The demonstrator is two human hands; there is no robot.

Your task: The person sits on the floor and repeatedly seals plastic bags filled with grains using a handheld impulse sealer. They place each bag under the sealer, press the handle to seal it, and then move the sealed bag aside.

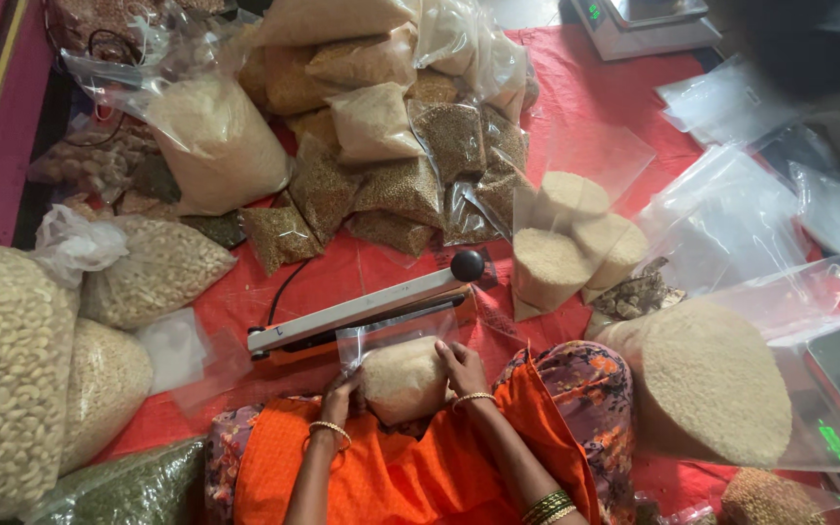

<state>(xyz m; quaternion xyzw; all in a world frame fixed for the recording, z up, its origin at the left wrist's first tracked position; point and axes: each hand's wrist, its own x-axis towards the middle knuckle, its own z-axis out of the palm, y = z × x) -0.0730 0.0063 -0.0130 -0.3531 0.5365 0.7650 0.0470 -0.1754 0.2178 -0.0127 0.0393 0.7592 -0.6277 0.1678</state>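
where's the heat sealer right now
In the head view, the heat sealer lies low centre on the red sheet, just above the grain bag both hands hold.

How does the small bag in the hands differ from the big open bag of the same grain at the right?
The small bag is far smaller than the big bag. Both hands, left and right, hold the small one; nobody touches the big one. The small bag's mouth lies in the sealer; the big one gapes. Both are clear plastic with pale grain.

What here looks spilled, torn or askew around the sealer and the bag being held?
Nothing stands out. Both the left hand and right hand hold a small grain-filled bag with its open top under the heat sealer. No loose grain shows on the red sheet.
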